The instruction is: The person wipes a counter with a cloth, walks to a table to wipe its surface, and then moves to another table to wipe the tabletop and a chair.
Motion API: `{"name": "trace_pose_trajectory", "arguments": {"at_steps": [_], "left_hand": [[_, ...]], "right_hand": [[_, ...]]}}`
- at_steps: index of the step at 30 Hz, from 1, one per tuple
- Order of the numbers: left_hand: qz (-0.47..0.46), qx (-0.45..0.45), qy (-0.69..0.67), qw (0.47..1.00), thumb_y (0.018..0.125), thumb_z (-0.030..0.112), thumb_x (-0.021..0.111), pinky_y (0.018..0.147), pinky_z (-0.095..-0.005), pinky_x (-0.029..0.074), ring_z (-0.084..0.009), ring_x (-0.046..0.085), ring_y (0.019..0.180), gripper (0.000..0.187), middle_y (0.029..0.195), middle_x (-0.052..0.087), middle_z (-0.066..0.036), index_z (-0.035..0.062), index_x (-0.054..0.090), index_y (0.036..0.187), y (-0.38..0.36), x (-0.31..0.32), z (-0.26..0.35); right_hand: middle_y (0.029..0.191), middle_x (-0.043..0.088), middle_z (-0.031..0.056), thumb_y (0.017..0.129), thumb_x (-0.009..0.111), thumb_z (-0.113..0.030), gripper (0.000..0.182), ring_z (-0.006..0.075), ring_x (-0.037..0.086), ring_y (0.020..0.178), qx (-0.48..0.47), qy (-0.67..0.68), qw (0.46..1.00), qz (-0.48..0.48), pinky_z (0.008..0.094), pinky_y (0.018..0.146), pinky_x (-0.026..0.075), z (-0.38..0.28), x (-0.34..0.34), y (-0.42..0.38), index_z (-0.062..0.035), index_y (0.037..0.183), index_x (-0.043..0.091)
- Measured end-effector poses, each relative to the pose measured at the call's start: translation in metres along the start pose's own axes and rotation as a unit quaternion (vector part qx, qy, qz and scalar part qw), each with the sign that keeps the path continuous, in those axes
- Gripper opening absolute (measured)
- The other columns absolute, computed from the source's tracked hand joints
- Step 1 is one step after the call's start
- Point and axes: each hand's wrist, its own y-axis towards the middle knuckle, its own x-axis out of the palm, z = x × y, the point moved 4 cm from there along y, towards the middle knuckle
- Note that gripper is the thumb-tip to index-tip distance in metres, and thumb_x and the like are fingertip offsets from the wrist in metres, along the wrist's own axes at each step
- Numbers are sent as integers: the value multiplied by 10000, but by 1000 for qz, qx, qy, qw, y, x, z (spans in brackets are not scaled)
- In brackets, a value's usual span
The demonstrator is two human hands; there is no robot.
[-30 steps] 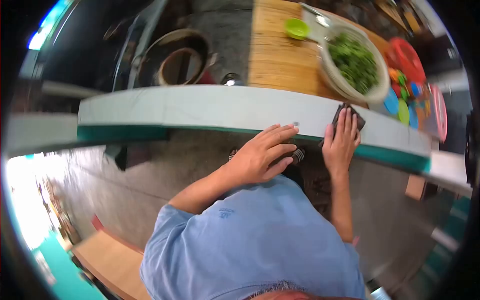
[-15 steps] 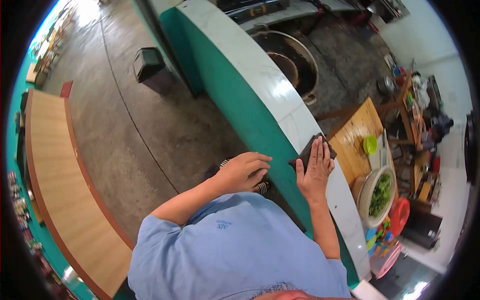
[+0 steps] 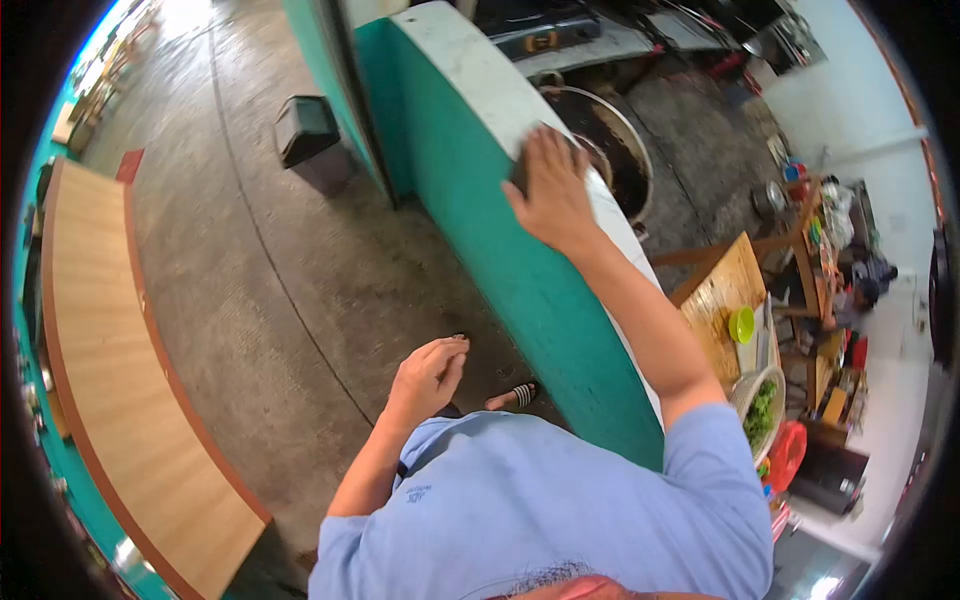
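dark cloth (image 3: pixel 519 172) lies on the counter (image 3: pixel 455 48) under the right hand (image 3: pixel 556 192), fingers spread, while the left hand (image 3: pixel 424 381) hangs half-curled, seemingly empty, and too wide a push could drop it towards the big pot (image 3: pixel 647 165) beyond.

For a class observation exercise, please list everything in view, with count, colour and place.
Ledge: one, white, atop the green wall
Cloth: one, dark, on the ledge, mostly covered
Bin: one, dark, on the floor, upper left
Long counter: one, tan, far left
Pot: one, dark inside, beyond the ledge
Table: one, light wood, right
Bowl: one, lime green, on the table
Basket of greens: one, whitish, lower right
Plastic item: one, red, just below the basket of greens
Small background items: several, mixed colours, too unclear to count
Shirt: one, blue, lower middle
Sandal: one clear, striped, on the floor
Left hand: one, bare, over the floor, empty
Right hand: one, bare, over the cloth
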Motion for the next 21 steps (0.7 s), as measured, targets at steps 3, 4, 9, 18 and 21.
{"name": "trace_pose_trajectory", "arguments": {"at_steps": [3, 4, 9, 18, 21], "left_hand": [[-10, -29, 0, 1000, 904, 7, 654, 813, -367, 578, -302, 715, 950, 112, 1042, 726, -132, 5, 675, 1014, -1, 2, 0], [-19, -50, -4, 999, 921, 15, 641, 839, -365, 566, -304, 714, 969, 105, 1056, 724, -139, -1, 674, 1020, 1, 2, 2], [-75, -49, 23, 996, 954, 31, 615, 890, -360, 542, -296, 708, 1019, 117, 1095, 725, -135, -8, 668, 1051, 13, 8, 8], [-110, 104, -38, 988, 921, -14, 628, 856, -349, 555, -299, 710, 972, 116, 1050, 724, -140, 0, 669, 1029, 95, 33, 49], [-133, 175, -84, 972, 920, -39, 618, 863, -352, 552, -299, 708, 968, 128, 1035, 723, -146, 3, 670, 1028, 122, 62, 77]], "right_hand": [[1561, 374, 239, 933, 577, -448, 767, 396, 307, 1473, -32, -8, 999, 34, 600, 1187, 186, -10, 22, 68, 46, 1485, 379], [1562, 380, 229, 941, 565, -453, 758, 386, 314, 1471, -26, -14, 999, 46, 593, 1184, 195, -12, 29, 86, 37, 1491, 383], [1562, 400, 195, 984, 508, -438, 681, 357, 325, 1471, 4, 4, 997, 76, 555, 1195, 202, -5, 30, 89, 9, 1490, 416], [1582, 388, 155, 1016, 497, -363, 601, 318, 286, 1498, 60, 58, 996, 30, 498, 1233, 170, 25, -58, -113, -19, 1502, 414], [1609, 358, 126, 1018, 492, -365, 610, 290, 255, 1519, 151, 27, 988, 4, 487, 1248, 146, 35, -86, -202, -42, 1527, 389]]}}
